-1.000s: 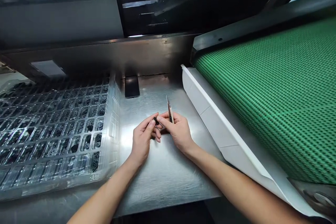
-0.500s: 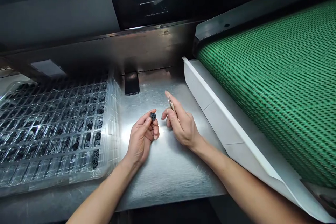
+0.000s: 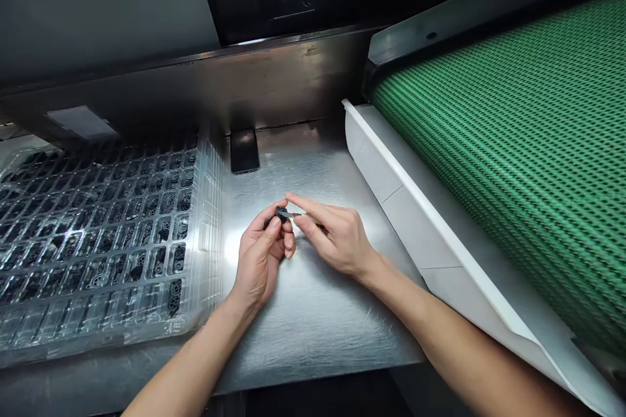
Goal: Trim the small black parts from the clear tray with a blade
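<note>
**As your left hand (image 3: 257, 257) grips a small black part (image 3: 281, 214), work on that one piece looks under way, not finished**

To your right, a green mesh conveyor belt (image 3: 513, 143) fills much of the view, with a long white guard (image 3: 391, 189) along its near side. Below you spreads a scratched metal counter (image 3: 313, 339), and on its left lies a stack of clear trays (image 3: 208, 228). Dark pieces (image 3: 175, 296) sit in many pockets of the top tray, one of them at the right-hand end of the row nearest you. Glare hides how many are done, so overall progress cannot be told; the piece you hold, at least, seems left to complete.

Your right hand (image 3: 337, 238) reaches in from the lower right, index finger stretched forward, its fingers closed around a thin blade (image 3: 292, 215). Your left comes up from the lower left, thumb and index finger clamped on the part, the other fingers curled below. Behind both, a dark phone (image 3: 244, 151) lies flat. Smallest of all, the part is held above the middle of the counter; the blade's tip meets its right side and appears to touch.
</note>
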`<state>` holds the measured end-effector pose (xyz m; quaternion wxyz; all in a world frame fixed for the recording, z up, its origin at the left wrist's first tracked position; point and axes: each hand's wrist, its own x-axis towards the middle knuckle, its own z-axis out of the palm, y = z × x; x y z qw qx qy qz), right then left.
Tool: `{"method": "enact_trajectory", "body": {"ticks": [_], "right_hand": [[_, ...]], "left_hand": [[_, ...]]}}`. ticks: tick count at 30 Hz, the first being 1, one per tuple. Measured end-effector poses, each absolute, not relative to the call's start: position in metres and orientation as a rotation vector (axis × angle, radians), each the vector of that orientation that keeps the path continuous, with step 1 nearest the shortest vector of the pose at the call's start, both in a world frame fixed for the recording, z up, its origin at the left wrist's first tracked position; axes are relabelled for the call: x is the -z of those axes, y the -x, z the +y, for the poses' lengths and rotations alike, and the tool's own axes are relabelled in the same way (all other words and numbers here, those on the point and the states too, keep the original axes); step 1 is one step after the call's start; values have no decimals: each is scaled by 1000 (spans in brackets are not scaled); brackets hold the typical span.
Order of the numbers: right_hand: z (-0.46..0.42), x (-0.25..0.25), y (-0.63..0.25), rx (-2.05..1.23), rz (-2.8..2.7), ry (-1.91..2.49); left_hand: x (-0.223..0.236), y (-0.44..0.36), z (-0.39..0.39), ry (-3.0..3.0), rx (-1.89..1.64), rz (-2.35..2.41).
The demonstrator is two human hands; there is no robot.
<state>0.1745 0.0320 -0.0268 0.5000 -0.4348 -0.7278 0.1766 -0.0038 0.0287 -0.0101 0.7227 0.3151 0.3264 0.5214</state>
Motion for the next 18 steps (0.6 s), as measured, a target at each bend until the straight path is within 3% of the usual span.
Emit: {"method": "enact_trajectory", "body": {"ticks": [18], "right_hand": [[31,25,-174,-432,-1793,1010]], "left_hand": [[8,5,28,-728,-1181,719]]}}
